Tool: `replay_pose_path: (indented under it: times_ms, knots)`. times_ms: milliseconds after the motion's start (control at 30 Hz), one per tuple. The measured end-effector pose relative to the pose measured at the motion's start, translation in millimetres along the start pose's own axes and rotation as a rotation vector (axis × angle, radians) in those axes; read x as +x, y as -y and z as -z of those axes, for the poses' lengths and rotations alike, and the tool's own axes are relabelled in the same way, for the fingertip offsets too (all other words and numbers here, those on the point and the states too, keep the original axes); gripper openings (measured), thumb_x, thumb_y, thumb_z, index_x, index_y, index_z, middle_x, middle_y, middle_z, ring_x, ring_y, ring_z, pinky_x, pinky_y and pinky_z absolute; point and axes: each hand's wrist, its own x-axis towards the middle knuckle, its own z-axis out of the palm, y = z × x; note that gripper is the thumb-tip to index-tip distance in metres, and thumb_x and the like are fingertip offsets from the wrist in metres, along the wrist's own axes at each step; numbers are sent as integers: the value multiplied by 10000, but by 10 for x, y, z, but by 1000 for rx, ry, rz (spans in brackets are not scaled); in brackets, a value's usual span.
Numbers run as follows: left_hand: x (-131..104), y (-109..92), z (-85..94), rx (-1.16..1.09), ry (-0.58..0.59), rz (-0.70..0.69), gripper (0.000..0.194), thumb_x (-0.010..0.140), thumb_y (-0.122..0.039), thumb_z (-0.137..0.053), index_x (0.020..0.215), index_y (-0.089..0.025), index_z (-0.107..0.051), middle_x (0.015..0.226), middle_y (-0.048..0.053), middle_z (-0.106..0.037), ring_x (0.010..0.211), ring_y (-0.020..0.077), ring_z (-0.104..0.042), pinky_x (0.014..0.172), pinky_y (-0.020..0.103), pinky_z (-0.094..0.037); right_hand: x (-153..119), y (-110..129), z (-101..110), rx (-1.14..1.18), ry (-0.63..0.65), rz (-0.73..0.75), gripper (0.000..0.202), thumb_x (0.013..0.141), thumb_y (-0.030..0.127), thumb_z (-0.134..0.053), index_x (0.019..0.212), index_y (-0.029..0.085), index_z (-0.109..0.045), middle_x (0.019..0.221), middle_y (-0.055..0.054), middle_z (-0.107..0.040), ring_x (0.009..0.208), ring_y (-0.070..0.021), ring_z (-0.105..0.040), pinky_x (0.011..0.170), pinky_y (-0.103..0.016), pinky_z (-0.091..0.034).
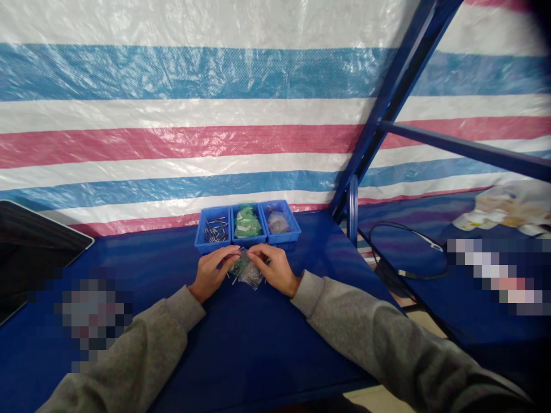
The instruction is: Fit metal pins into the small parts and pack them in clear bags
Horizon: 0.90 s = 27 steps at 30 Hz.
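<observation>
My left hand [212, 271] and my right hand [278, 268] meet over the blue table, just in front of three blue bins. Thumb and fingertips of each are pinched on a small clear plastic bag [244, 256], one hand at either side of its upper edge. Beneath the fingers lies a little heap of clear bags [250, 276] with thin metal pieces showing in and around it. The left bin [209, 248] holds loose metal pins or screws. Green packets [247, 222] fill the middle bin, and clear bags [278, 222] lie in the right one.
A dark screen [34, 252] stands at the left edge, near a blurred-out item [90, 312] on the table. On the right are a slanting blue metal frame [387, 103], a black cable [372, 241] and crumpled white plastic [512, 206]. Striped sheeting [172, 143] hangs behind.
</observation>
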Motion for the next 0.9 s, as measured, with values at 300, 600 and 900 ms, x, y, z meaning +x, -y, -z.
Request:
replay_pose_path:
  times_ms: [300,600,900]
  knots:
    - [8,-29,13,9,-24,-14,168,807,-236,-612,961,-178,-646,872,38,-705,743,139,-666,740,253,-540,-2,-12,-9,-44,67,-6,193,861,321,-518,884,181,-648,650,-2,-601,567,-118,-532,569,-221,-407]
    - [-4,-55,-1,24,-21,-55,60,822,-182,-587,822,-178,-647,764,12,-696,701,119,-651,675,218,-502,9,-27,-23,-96,104,29,244,875,343,-499,907,174,-672,595,7,-574,549,-117,-513,573,-221,-387]
    - [-7,-56,-8,39,-66,-16,64,818,-194,-590,786,-179,-644,729,1,-685,663,111,-641,676,213,-490,8,-48,-26,-118,112,21,221,868,324,-513,903,177,-675,602,5,-572,562,-116,-508,575,-220,-385]
